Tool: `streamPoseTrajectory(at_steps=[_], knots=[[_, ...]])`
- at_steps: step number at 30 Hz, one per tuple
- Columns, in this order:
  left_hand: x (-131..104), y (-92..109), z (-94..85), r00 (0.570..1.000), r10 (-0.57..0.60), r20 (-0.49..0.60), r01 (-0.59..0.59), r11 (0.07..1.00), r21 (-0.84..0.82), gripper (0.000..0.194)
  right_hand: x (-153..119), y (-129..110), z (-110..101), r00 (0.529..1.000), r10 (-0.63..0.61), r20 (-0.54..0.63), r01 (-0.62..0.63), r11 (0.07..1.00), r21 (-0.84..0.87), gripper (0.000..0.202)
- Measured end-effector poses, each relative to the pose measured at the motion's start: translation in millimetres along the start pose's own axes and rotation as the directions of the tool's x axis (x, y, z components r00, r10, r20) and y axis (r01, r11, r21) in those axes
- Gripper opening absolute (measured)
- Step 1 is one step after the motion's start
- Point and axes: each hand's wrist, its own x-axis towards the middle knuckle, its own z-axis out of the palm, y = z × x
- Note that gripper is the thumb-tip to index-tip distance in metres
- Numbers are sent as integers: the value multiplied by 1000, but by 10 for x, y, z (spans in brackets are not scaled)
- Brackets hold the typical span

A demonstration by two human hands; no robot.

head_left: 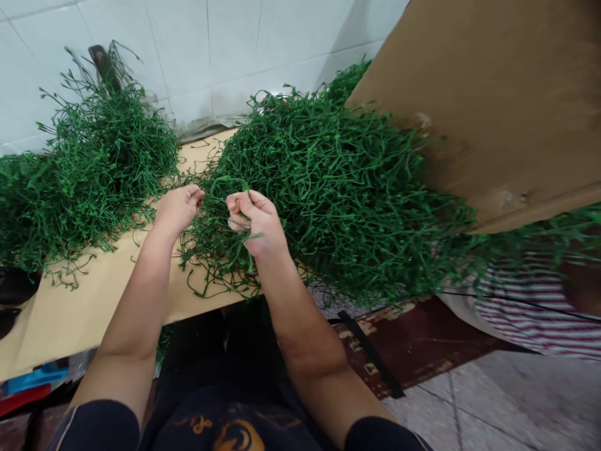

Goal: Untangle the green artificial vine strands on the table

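My right hand (257, 220) is closed around a thin green artificial stem (253, 236), its thumb pressed against the curled fingers. Just to the left, my left hand (179, 208) has its fingertips pinched together; whatever lies between them is too small to make out. A pale green stem (220, 179) arches across the gap between the two hands. Both hands are over loose stems with small budded tips, beside a large tangled heap of green plastic stems (328, 181) on the right. A second heap of stems (94, 169) lies to the left.
Tan cardboard (94, 307) covers the work surface. A big cardboard sheet (493, 106) leans over the right heap. White wall tiles (178, 44) rise behind. At the lower right are striped cloth (530, 313), a worn dark red board (427, 338) and floor tiles (507, 401).
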Motion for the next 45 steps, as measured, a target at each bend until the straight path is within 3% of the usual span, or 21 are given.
streamPoseTrajectory(at_steps=[2,6,14,23,28,32,37,41,45], knots=[[-84,0,-36,993,96,74,-92,994,-67,24,53,-56,-62,1000,-9,4,8,999,45,29],[-262,55,-106,956,272,112,-258,958,-126,21,114,-145,-110,999,50,0,-50,999,16,31],[-525,228,-168,911,368,188,-276,880,-386,22,228,-151,-61,986,154,-69,-151,987,46,35],[-709,305,-222,882,465,81,-452,881,-138,15,379,-193,175,950,254,-184,-251,967,39,40],[-808,210,-272,922,388,-2,-381,906,-186,16,496,-207,347,947,267,-177,-267,963,24,34],[-781,107,-251,970,213,-113,-241,870,-430,25,497,-225,329,961,269,-61,-270,963,-8,35],[-587,18,-231,933,44,-357,-258,772,-580,30,309,-283,203,967,215,133,-205,975,-86,36],[-470,20,-202,949,-89,-302,-187,613,-768,30,196,-318,152,964,195,181,-174,977,-126,36],[-450,29,-155,952,-147,-268,-170,475,-864,26,203,-281,52,977,199,80,-190,976,-107,35]])
